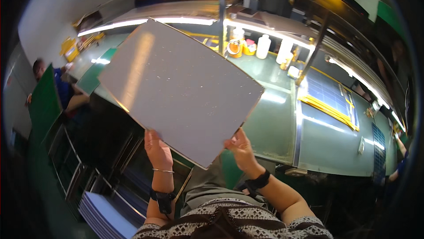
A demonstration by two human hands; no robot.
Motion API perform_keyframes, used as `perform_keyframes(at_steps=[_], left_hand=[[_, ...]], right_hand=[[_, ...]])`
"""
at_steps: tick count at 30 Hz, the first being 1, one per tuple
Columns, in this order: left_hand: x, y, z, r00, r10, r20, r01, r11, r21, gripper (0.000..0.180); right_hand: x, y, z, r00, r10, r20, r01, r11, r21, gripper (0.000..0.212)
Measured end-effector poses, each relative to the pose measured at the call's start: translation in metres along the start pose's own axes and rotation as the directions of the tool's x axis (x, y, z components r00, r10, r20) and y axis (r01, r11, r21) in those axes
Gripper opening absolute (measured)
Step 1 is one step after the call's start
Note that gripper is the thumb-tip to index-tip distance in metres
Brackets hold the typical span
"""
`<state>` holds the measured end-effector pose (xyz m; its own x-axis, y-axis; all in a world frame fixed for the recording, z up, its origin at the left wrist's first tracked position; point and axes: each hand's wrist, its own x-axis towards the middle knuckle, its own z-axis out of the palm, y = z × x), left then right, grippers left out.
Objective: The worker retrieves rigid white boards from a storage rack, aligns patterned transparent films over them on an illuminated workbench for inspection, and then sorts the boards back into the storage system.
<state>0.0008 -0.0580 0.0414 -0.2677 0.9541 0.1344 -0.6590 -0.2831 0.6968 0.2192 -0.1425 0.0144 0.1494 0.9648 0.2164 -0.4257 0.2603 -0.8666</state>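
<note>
A large rectangular grey panel (pixel 181 89) with a thin brownish edge is held up in front of me, tilted, with small bright specks and a warm streak of reflected light on its face. My left hand (pixel 158 150) grips its lower left edge, fingers curled around the rim. Near the panel's lower right edge, my right hand (pixel 241 147) pinches it between thumb and fingers. Part of the green workbench (pixel 269 137) lies hidden behind the panel.
White bottles (pixel 263 47) and an orange container (pixel 234 48) stand at the bench's back. Yellow-edged dark blue panels (pixel 329 95) lie to the right. Stacked pale blue sheets (pixel 108 214) sit low at left. A co-worker (pixel 64 84) is at far left beside a green board (pixel 45 100).
</note>
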Motion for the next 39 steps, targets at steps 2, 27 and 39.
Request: perform_keyframes(at_steps=[2, 27, 39], left_hand=[[0.009, 0.002, 0.021, 0.992, 0.118, 0.041, -0.115, 0.991, -0.063, 0.014], [-0.053, -0.157, 0.023, -0.166, -0.249, 0.954, -0.927, 0.369, -0.065, 0.03], [-0.122, -0.011, 0.192, -0.014, -0.419, 0.908, -0.022, 0.908, 0.418, 0.019]], right_hand=[[0.005, 0.01, -0.003, 0.999, -0.03, -0.038, 0.029, 0.999, -0.027, 0.052], [-0.233, -0.016, -0.114, 0.729, 0.275, -0.627, -0.306, 0.95, 0.061, 0.054], [-0.237, -0.207, -0.023, 0.903, -0.396, -0.163, 0.272, 0.824, -0.498, 0.015]])
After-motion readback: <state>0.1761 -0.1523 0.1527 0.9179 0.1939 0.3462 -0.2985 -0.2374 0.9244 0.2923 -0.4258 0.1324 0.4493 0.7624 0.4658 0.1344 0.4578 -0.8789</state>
